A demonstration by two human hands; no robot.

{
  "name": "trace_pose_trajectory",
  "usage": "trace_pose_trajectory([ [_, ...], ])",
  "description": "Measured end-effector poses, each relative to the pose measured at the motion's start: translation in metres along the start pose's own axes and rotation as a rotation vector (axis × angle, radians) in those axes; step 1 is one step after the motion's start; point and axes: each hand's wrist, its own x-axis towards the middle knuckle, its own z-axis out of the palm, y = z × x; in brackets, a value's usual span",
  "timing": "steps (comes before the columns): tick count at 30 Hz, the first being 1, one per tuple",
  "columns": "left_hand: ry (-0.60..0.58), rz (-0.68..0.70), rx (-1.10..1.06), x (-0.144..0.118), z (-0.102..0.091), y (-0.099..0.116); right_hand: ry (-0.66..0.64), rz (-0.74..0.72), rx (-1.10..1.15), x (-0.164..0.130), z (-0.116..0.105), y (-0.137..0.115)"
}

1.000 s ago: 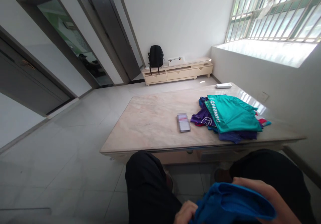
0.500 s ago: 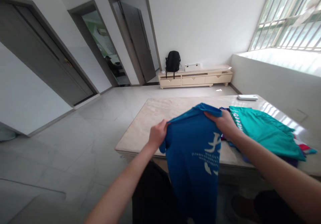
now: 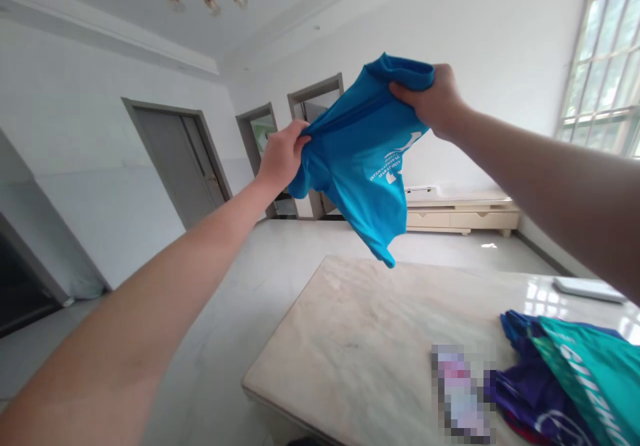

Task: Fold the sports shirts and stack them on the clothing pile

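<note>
A blue T-shirt [image 3: 363, 166] with white lettering hangs in the air above the marble table [image 3: 370, 339]. My left hand [image 3: 281, 156] pinches its left shoulder edge. My right hand [image 3: 434, 99] is closed around the bunched fabric at the top right, higher than the left. Both arms are stretched out in front of me. The shirt's lower corner dangles just above the table's far edge.
A pile of folded shirts, teal [image 3: 595, 373] on purple [image 3: 535, 399], lies at the table's right. A blurred flat item [image 3: 460, 393] lies beside it, and a white device [image 3: 587, 288] sits far right. Doors [image 3: 175, 163], a low cabinet [image 3: 460, 213] and a barred window [image 3: 605, 73] ring the room.
Both hands lifted the blue shirt from my lap to high in front of me. My view tilted upward, so the ceiling shows and the table has dropped low.
</note>
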Motion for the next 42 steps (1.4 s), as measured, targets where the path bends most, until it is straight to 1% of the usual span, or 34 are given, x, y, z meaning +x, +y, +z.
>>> trace_pose_trajectory([
  [2,-0.002,-0.03,-0.016,-0.038,0.015,0.009,-0.044,-0.03,-0.077,-0.036,-0.003,0.007],
  [3,-0.013,-0.068,-0.034,-0.063,0.026,0.018,-0.072,-0.022,-0.09,-0.063,-0.005,0.014],
  [4,-0.041,-0.124,-0.06,-0.093,0.038,0.029,-0.1,-0.002,-0.102,-0.095,-0.007,0.023],
  [5,-0.09,-0.206,-0.086,-0.127,0.05,0.042,-0.157,0.023,-0.111,-0.132,-0.01,0.031],
  [6,-0.153,-0.303,-0.097,-0.164,0.061,0.058,-0.187,0.064,-0.109,-0.173,-0.013,0.039],
  [7,-0.247,-0.391,-0.109,-0.204,0.069,0.076,-0.22,0.109,-0.105,-0.217,-0.017,0.046],
  [9,-0.481,-0.543,-0.15,-0.285,0.077,0.116,-0.317,0.23,-0.075,-0.312,-0.025,0.052],
  [10,-0.559,-0.566,-0.166,-0.325,0.077,0.136,-0.356,0.275,-0.064,-0.36,-0.03,0.051],
  [12,-0.687,-0.583,-0.199,-0.398,0.068,0.173,-0.414,0.355,-0.038,-0.452,-0.041,0.042],
  [13,-0.766,-0.579,-0.221,-0.429,0.061,0.189,-0.44,0.39,-0.026,-0.494,-0.047,0.035],
  [14,-0.875,-0.564,-0.249,-0.456,0.052,0.203,-0.474,0.437,-0.005,-0.533,-0.053,0.029],
  [15,-0.965,-0.554,-0.272,-0.479,0.043,0.215,-0.455,0.51,0.009,-0.567,-0.06,0.022],
  [16,-1.036,-0.552,-0.295,-0.495,0.033,0.225,-0.455,0.566,0.016,-0.597,-0.067,0.014],
  [17,-1.088,-0.558,-0.319,-0.507,0.023,0.232,-0.445,0.617,0.02,-0.62,-0.075,0.008],
  [18,-1.115,-0.576,-0.343,-0.513,0.014,0.237,-0.43,0.662,0.021,-0.637,-0.082,0.001],
  [19,-1.128,-0.599,-0.368,-0.515,0.006,0.239,-0.427,0.693,0.02,-0.647,-0.088,-0.004],
  [20,-1.133,-0.622,-0.395,-0.514,0.001,0.238,-0.434,0.716,0.023,-0.65,-0.092,-0.008],
  [21,-1.129,-0.645,-0.419,-0.51,-0.002,0.234,-0.461,0.733,0.031,-0.646,-0.094,-0.009],
  [23,-1.106,-0.672,-0.458,-0.497,0.002,0.219,-0.565,0.734,0.054,-0.62,-0.084,-0.002],
  [24,-1.08,-0.675,-0.459,-0.489,0.009,0.207,-0.629,0.726,0.057,-0.6,-0.073,0.007],
  [25,-1.049,-0.674,-0.444,-0.481,0.019,0.192,-0.67,0.709,0.048,-0.575,-0.057,0.02],
  [27,-0.985,-0.672,-0.364,-0.464,0.046,0.158,-0.731,0.701,-0.043,-0.521,-0.015,0.054],
  [29,-0.947,-0.692,-0.27,-0.447,0.076,0.125,-0.724,0.704,-0.096,-0.471,0.031,0.093],
  [31,-0.912,-0.72,-0.172,-0.435,0.103,0.101,-0.708,0.711,-0.191,-0.439,0.072,0.125],
  [32,-0.889,-0.72,-0.13,-0.432,0.113,0.097,-0.687,0.71,-0.244,-0.432,0.086,0.136],
  [33,-0.871,-0.703,-0.103,-0.433,0.122,0.098,-0.664,0.703,-0.293,-0.434,0.096,0.141],
  [34,-0.863,-0.67,-0.098,-0.437,0.129,0.105,-0.644,0.686,-0.33,-0.443,0.1,0.141],
  [35,-0.869,-0.627,-0.116,-0.445,0.135,0.117,-0.63,0.662,-0.355,-0.459,0.1,0.137],
  [36,-0.898,-0.567,-0.151,-0.457,0.14,0.131,-0.63,0.631,-0.364,-0.482,0.095,0.13],
  [38,-1.012,-0.433,-0.232,-0.489,0.147,0.163,-0.681,0.558,-0.351,-0.539,0.079,0.111],
  [39,-1.094,-0.341,-0.231,-0.506,0.15,0.178,-0.722,0.536,-0.344,-0.57,0.068,0.101],
  [40,-1.145,-0.268,-0.198,-0.523,0.152,0.19,-0.769,0.507,-0.343,-0.598,0.058,0.094],
  [41,-1.175,-0.209,-0.154,-0.538,0.153,0.198,-0.833,0.434,-0.367,-0.622,0.048,0.088],
  [42,-1.19,-0.166,-0.111,-0.549,0.154,0.204,-0.885,0.378,-0.388,-0.641,0.04,0.084],
])
